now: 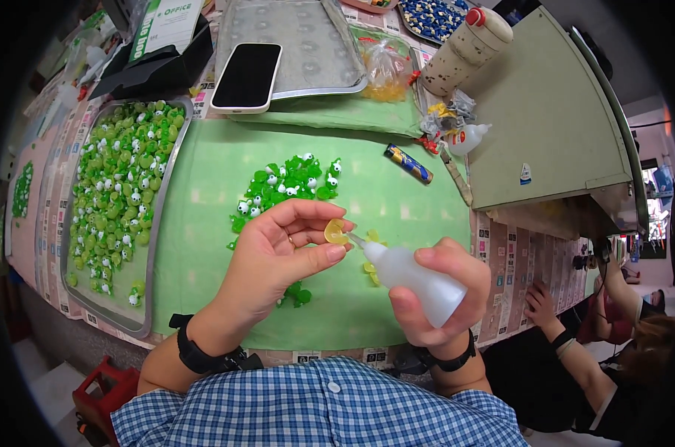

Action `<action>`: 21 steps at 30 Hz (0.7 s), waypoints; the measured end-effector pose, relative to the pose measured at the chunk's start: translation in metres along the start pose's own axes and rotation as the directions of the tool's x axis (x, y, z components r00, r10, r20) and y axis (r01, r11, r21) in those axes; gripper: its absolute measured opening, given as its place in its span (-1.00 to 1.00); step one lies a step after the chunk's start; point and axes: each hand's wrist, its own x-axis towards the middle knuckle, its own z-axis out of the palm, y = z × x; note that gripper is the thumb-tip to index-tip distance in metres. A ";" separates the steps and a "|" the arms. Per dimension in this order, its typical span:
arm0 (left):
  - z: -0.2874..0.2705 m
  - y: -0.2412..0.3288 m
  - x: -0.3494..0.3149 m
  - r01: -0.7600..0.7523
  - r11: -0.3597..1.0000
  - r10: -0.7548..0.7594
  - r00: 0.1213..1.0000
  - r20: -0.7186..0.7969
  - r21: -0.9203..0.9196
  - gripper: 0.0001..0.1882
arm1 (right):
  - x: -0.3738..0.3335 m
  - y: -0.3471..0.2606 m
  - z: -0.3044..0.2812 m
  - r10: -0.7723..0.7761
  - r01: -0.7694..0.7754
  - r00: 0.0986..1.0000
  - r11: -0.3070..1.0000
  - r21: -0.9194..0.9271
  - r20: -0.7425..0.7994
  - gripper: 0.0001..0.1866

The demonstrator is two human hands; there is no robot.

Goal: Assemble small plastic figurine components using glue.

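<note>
Between the fingertips of my left hand is a small translucent yellow plastic piece, held above the green mat. My right hand is wrapped round a white squeeze bottle, tilted so that its thin nozzle meets or nearly meets the yellow piece. Beyond my left hand lies a loose heap of small green figures with white parts. More green pieces show below that hand. A few yellow pieces rest on the mat, partly behind the bottle.
On the left, a metal tray holds many green-and-yellow figures. A phone, a blue battery, a small white bottle and a speckled tumbler stand or lie farther back. A green metal cabinet borders the right; another person's hand rests beyond.
</note>
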 end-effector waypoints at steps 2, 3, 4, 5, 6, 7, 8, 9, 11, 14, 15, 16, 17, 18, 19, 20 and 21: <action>0.000 0.000 0.000 -0.009 1.000 0.009 1.000 0.018 -0.002 -0.60 | 0.000 0.000 0.000 -0.003 0.003 1.000 1.000 0.001 -0.006 -0.52; 0.000 0.000 0.000 -0.009 1.000 0.009 1.000 0.017 -0.001 -0.60 | 0.000 0.001 0.000 0.003 -0.004 1.000 1.000 0.008 0.005 -0.53; 0.000 0.000 0.000 -0.010 1.000 0.010 1.000 0.013 0.008 -0.60 | 0.000 0.001 0.000 0.010 -0.011 1.000 1.000 0.015 0.017 -0.53; 0.000 0.000 0.000 -0.012 1.000 0.012 1.000 0.010 0.016 -0.60 | 0.000 0.001 0.000 0.011 -0.011 1.000 1.000 0.014 0.016 -0.53; 0.001 0.000 0.000 -0.011 1.000 0.011 1.000 0.011 0.016 -0.60 | 0.001 0.001 0.000 0.009 -0.009 1.000 1.000 0.025 0.013 -0.53; 0.001 0.000 0.000 -0.023 0.999 0.023 1.000 0.016 0.030 -0.60 | 0.001 0.001 0.000 0.007 -0.007 1.000 0.999 0.036 0.009 -0.54; 0.001 0.000 -0.001 -0.035 0.998 0.034 0.999 0.021 0.044 -0.60 | 0.001 0.001 0.000 0.007 -0.008 1.000 0.999 0.036 0.008 -0.54; 0.001 0.000 -0.001 -0.035 0.998 0.034 0.999 0.021 0.044 -0.60 | 0.000 0.001 0.000 0.012 -0.013 1.000 0.998 0.055 0.013 -0.54; 0.001 -0.001 -0.001 -0.053 0.996 0.051 0.998 0.028 0.072 -0.61 | -0.001 0.001 -0.001 0.016 -0.018 1.000 0.997 0.074 0.018 -0.54; 0.001 0.000 -0.001 -0.054 0.994 0.051 0.998 0.034 0.097 -0.63 | -0.001 -0.001 -0.003 0.073 -0.078 0.996 0.992 0.100 0.051 -0.54; 0.002 0.000 -0.002 -0.055 0.994 0.051 0.998 0.033 0.098 -0.63 | 0.001 -0.001 -0.003 0.061 -0.065 0.997 0.992 0.110 0.040 -0.55; 0.002 0.000 -0.002 -0.064 0.992 0.060 0.998 0.034 0.111 -0.64 | 0.002 -0.001 -0.003 0.050 -0.053 0.998 0.991 0.120 0.030 -0.56; 0.003 0.001 -0.002 -0.073 0.990 0.069 0.997 0.035 0.124 -0.65 | 0.003 -0.002 -0.004 0.049 -0.052 0.998 0.991 0.120 0.029 -0.56; 0.003 0.000 -0.002 -0.074 0.990 0.070 0.997 0.036 0.124 -0.65 | 0.003 -0.003 -0.005 0.068 -0.071 0.997 0.989 0.129 0.028 -0.57; 0.003 0.000 -0.002 -0.104 0.982 0.098 0.994 0.045 0.158 -0.66 | 0.003 -0.003 -0.006 0.086 -0.089 0.996 0.986 0.139 0.028 -0.58; 0.003 -0.001 -0.002 -0.134 0.972 0.125 0.991 0.055 0.193 -0.66 | 0.003 -0.004 -0.006 0.085 -0.088 0.996 0.986 0.140 0.027 -0.58; 0.003 -0.001 -0.003 -0.134 0.972 0.126 0.991 0.054 0.194 -0.66 | 0.003 -0.004 -0.007 0.096 -0.100 0.995 0.985 0.143 0.037 -0.58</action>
